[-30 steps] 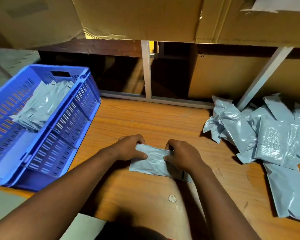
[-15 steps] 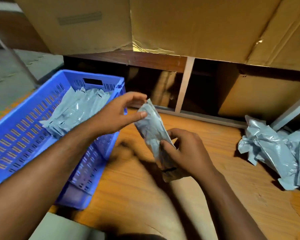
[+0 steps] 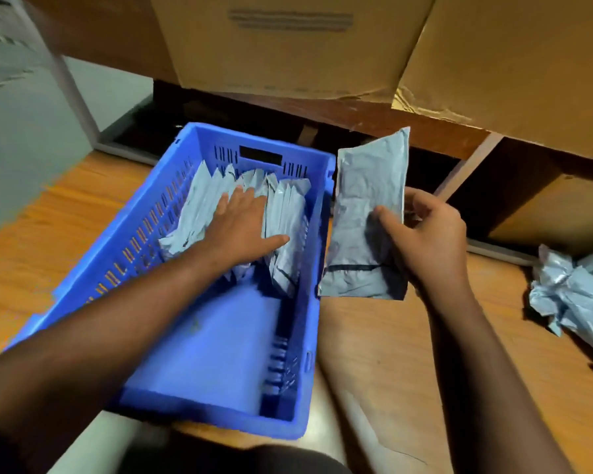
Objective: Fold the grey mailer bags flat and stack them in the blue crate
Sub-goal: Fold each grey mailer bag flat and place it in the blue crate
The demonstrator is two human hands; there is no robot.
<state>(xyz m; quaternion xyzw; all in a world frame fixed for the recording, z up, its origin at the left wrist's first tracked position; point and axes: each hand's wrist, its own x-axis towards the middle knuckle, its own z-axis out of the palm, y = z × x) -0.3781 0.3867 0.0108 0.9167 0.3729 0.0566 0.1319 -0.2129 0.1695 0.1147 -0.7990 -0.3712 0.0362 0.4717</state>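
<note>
Head view: left hand presses flat-fingered on the crate's leaning bags; right hand pinches a folded mailer. Easing that press early could let the row topple or unfold

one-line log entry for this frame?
left hand: flat on stack in crate | right hand: holds folded bag upright beside crate | step: not yet stacked

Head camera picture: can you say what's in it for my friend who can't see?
A person's right hand holds a folded grey mailer bag upright beside a blue crate, while the left hand lies with straight fingers on the row of folded bags inside it. More crumpled grey bags wait at the right on the wooden table, under cardboard boxes.
</note>
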